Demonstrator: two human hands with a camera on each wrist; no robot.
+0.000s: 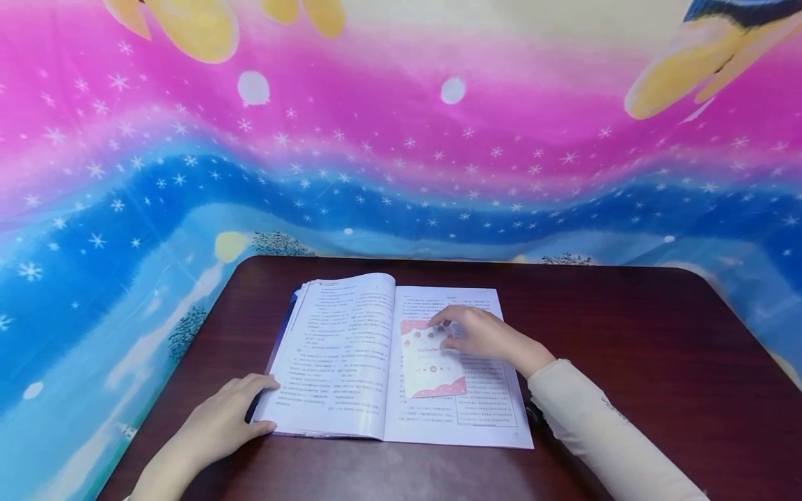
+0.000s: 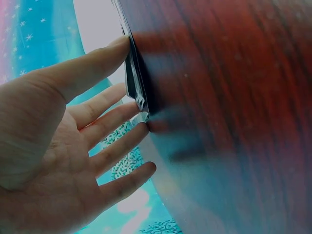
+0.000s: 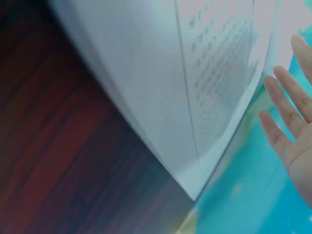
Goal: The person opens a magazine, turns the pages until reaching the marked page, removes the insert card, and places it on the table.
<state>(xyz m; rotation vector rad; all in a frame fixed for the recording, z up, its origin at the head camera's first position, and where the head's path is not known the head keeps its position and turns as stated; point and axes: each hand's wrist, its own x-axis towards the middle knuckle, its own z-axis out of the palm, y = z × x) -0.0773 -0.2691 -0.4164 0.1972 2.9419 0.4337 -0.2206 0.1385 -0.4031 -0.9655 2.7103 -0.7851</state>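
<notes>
An open book (image 1: pixel 332 348) with printed text lies on the table, its left pages forming the thicker stack. On its right page rests a small white card (image 1: pixel 426 358) with pink wavy ends and a row of little pictures. My right hand (image 1: pixel 482 334) is over the card's upper right part, fingers bent slightly; whether the tips touch it cannot be told. In the right wrist view that hand's fingers look spread. My left hand (image 1: pixel 219 417) rests at the book's lower left edge. Its thumb touches the edge, and its fingers (image 2: pixel 117 151) are extended.
The dark brown wooden table (image 1: pixel 626 334) has rounded corners. Behind and beside it hangs a pink and blue cloth (image 1: pixel 388 181) printed with snowflakes. A small dark object (image 1: pixel 533 412) shows partly beside the book's right edge, under the right forearm.
</notes>
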